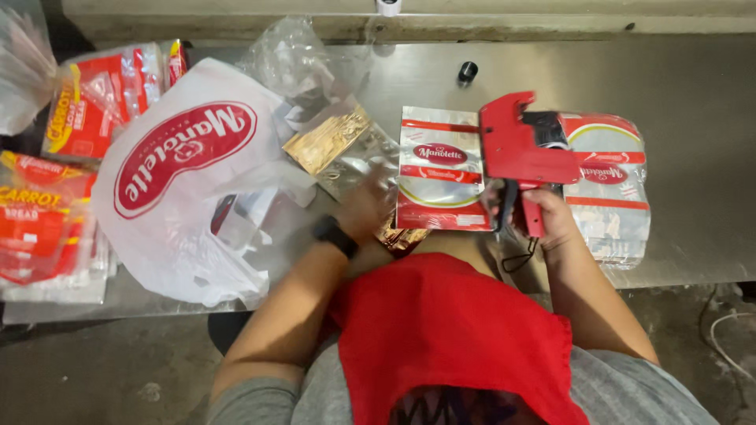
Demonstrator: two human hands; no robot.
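Observation:
My right hand (543, 216) grips the handle of a red price-label gun (524, 145), held just above the steel table. The gun's head hangs between two stacks of empty clear wrappers with red printing, one stack (441, 169) left of it and one (610, 193) right of it. My left hand (364, 206), with a black watch at the wrist, lies flat on a pile of clear and gold-tinted wrappers (339, 145) beside the left stack. Its fingers are blurred.
A large white plastic bag with a red oval logo (185, 181) lies left of my left hand. Packaged red and yellow bread loaves (47, 212) are stacked at the far left. A small black cap (468, 72) sits near the table's back edge. Bare steel (693, 94) shows at right.

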